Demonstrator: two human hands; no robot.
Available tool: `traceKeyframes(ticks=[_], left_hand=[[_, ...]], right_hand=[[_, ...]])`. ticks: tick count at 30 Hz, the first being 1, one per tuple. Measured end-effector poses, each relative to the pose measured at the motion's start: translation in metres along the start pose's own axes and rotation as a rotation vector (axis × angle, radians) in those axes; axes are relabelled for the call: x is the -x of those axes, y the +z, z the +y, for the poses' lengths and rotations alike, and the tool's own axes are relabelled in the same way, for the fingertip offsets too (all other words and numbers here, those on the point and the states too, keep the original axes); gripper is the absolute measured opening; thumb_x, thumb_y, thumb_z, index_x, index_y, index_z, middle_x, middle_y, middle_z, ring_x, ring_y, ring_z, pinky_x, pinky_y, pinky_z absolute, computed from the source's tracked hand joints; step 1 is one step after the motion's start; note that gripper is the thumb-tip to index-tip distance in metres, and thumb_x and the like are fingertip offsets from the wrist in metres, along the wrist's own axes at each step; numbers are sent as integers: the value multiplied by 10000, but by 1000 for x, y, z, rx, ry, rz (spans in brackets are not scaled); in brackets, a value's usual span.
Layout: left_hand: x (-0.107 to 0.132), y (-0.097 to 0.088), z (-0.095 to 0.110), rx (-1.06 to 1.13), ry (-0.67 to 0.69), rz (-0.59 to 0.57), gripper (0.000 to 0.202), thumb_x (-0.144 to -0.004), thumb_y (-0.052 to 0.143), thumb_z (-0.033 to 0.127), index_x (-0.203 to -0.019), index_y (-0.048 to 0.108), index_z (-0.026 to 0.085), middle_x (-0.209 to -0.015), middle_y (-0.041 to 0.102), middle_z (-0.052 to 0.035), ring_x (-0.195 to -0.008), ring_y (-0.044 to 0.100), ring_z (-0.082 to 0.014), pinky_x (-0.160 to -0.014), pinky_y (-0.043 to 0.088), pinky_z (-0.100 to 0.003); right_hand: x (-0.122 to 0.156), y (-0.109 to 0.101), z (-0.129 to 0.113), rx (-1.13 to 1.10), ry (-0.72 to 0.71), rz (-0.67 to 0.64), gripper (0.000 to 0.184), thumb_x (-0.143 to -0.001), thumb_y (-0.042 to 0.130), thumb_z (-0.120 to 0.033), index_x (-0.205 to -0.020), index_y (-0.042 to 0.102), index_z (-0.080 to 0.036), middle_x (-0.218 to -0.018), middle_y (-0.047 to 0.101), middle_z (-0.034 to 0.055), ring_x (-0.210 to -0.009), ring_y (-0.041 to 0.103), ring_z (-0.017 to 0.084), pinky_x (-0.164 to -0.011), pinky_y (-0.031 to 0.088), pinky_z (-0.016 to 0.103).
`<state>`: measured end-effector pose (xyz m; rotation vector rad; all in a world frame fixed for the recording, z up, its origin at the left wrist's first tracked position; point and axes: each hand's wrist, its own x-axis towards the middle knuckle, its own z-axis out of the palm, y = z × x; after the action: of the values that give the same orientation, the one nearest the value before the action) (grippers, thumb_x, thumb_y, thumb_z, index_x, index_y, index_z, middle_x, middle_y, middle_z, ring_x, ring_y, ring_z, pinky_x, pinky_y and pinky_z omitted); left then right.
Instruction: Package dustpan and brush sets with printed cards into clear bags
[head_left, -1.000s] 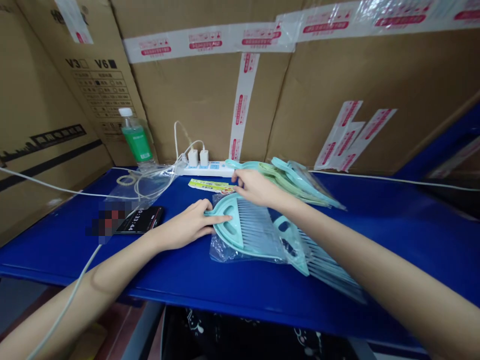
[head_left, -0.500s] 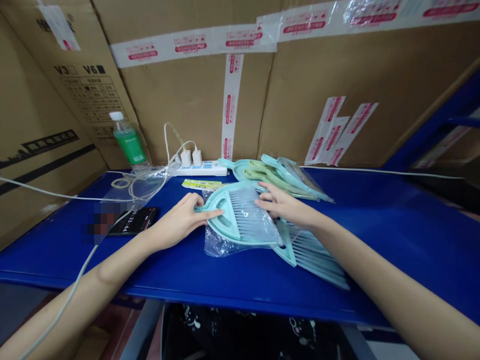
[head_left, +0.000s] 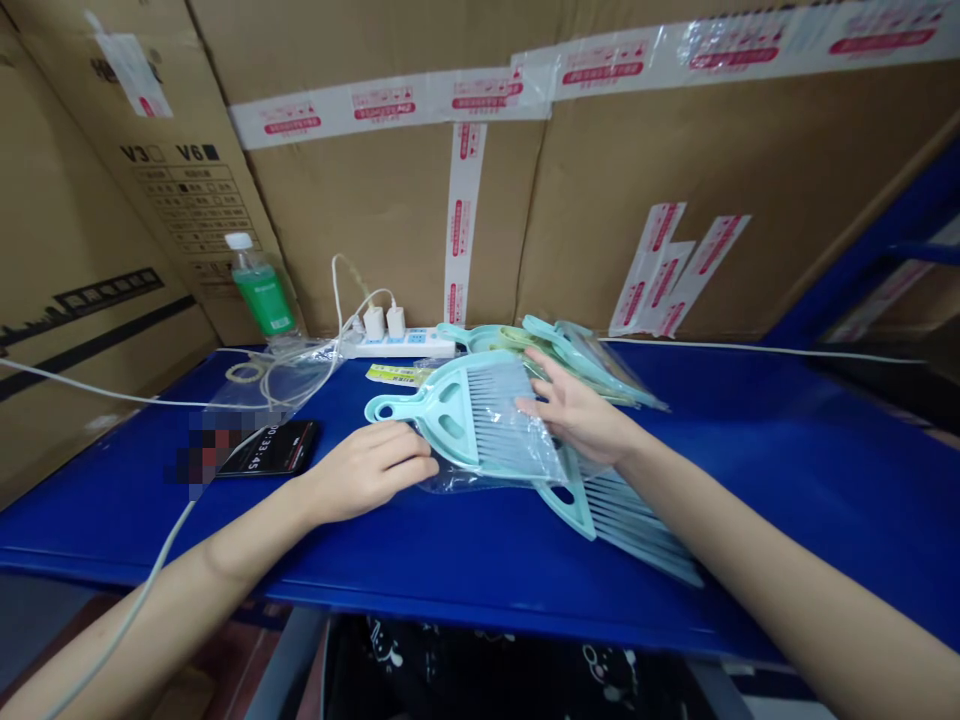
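A light-teal hand brush (head_left: 450, 412) lies in a matching dustpan (head_left: 409, 405), partly covered by a clear plastic bag (head_left: 461, 480). The handles stick out on the left, out of the bag. My left hand (head_left: 375, 468) is closed at the lower left edge, its fingertips curled on the bag's film. My right hand (head_left: 577, 408) grips the right side near the bristle ends, fingers over the edge, thumb hidden. Beneath, to the right, another teal brush (head_left: 637, 520) lies with its bristles fanned toward the front right.
Behind, more teal and green dustpan sets (head_left: 592, 360) are piled up. A power strip (head_left: 405, 345) with white chargers stands by the cardboard wall (head_left: 360, 200). On the left are a green-labelled bottle (head_left: 262, 295), a phone (head_left: 277, 447) and loose white cables on the blue table (head_left: 465, 560).
My left hand has let go of the handles and moved down to the bag's lower edge. The handles now show fully. My right hand stays at the right side.
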<state>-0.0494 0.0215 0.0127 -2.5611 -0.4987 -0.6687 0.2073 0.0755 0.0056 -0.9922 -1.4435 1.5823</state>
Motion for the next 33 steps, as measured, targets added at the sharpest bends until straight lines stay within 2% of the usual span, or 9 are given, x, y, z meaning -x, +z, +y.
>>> traceKeyframes(ticks=[9,14,17,21,25,28,33], left_hand=[[3,-15,-11,-127,-54,-59,370,-937,285,79,-853,635,168,-795,693,-33,-663,601,-126,-603,478,-239],[12,-12,-17,-104,-210,-43,291,-908,336,80,-907,603,196,-1015,713,-13,-736,675,-100,-587,504,-199],[13,-12,-19,-110,-290,-15,271,-903,349,85,-872,598,186,-984,722,-17,-756,684,-99,-595,512,-184],[14,-20,-21,-279,-348,55,284,-890,380,84,-768,609,199,-940,729,-11,-763,679,-118,-677,527,-219],[15,-33,-23,-486,-532,104,295,-891,397,107,-737,622,220,-917,719,-9,-796,662,-147,-665,501,-257],[11,-42,-24,-606,-769,13,298,-899,379,139,-726,611,206,-852,693,-43,-731,628,-173,-574,424,-282],[1,-58,-23,-737,-1122,-377,340,-911,249,151,-857,585,146,-914,615,-119,-678,601,-212,-473,285,-276]], right_hand=[[3,-7,-12,90,33,80,1009,-739,705,-279,-1486,27,-300,-1392,452,124,-1079,590,231,-889,521,394],[2,-18,-16,194,40,98,955,-780,656,-307,-1487,15,-298,-1398,450,127,-1062,601,228,-857,533,379],[1,-24,-17,211,1,93,939,-794,632,-322,-1484,-4,-310,-1402,447,117,-1085,592,230,-855,531,379],[2,-28,-19,217,-21,113,969,-778,655,-339,-1482,-11,-320,-1403,450,98,-1107,579,226,-872,521,369],[3,-30,-18,265,-51,93,925,-797,628,-373,-1487,14,-306,-1421,424,118,-1077,597,226,-830,544,351],[2,-30,-15,293,-37,79,906,-817,606,-353,-1487,-2,-312,-1448,385,127,-1082,595,232,-809,555,365],[3,-28,-15,312,19,61,916,-827,592,-323,-1489,-41,-290,-1500,289,161,-1165,542,257,-835,537,389]])
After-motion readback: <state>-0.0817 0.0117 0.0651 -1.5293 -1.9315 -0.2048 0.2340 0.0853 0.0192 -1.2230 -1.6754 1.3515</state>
